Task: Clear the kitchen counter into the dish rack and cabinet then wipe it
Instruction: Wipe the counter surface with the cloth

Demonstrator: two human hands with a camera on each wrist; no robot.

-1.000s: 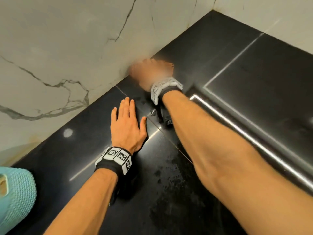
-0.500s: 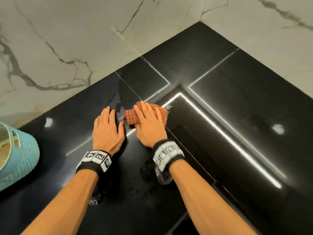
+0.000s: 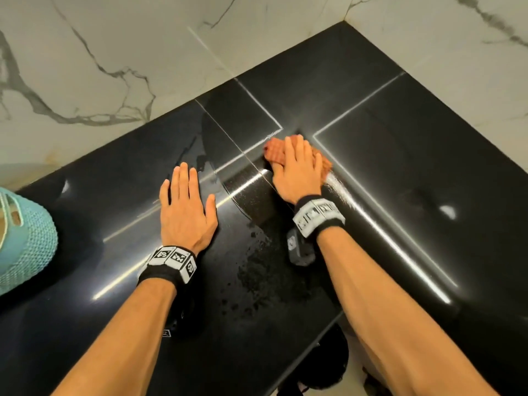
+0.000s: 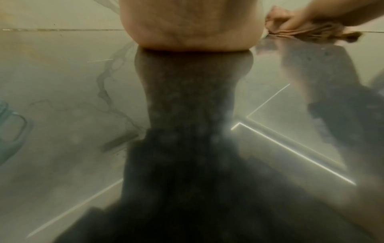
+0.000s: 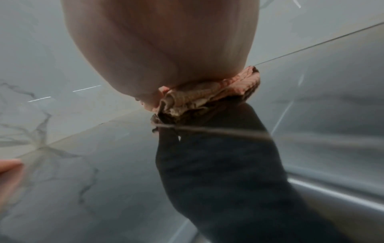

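A glossy black counter (image 3: 400,172) fills the head view, wet with droplets near its front middle. My right hand (image 3: 297,167) lies flat with straight fingers on a crumpled orange cloth (image 3: 275,151), pressing it onto the counter near the corner seam. In the right wrist view the cloth (image 5: 207,95) bunches under my palm (image 5: 166,41). My left hand (image 3: 184,204) rests flat on the counter, fingers spread and holding nothing. The left wrist view shows the heel of my left hand (image 4: 191,24) on the surface and, at the upper right, the cloth (image 4: 307,31) under my right hand.
White marble wall tiles (image 3: 114,52) border the counter at the back and right, meeting in a corner. A teal mesh basket (image 3: 23,238) stands at the left edge. The counter's front edge runs along the lower right, with the floor below.
My right hand drew the cloth back from the wall toward me, then slid it rightward along the counter. The left hand stayed flat in place.
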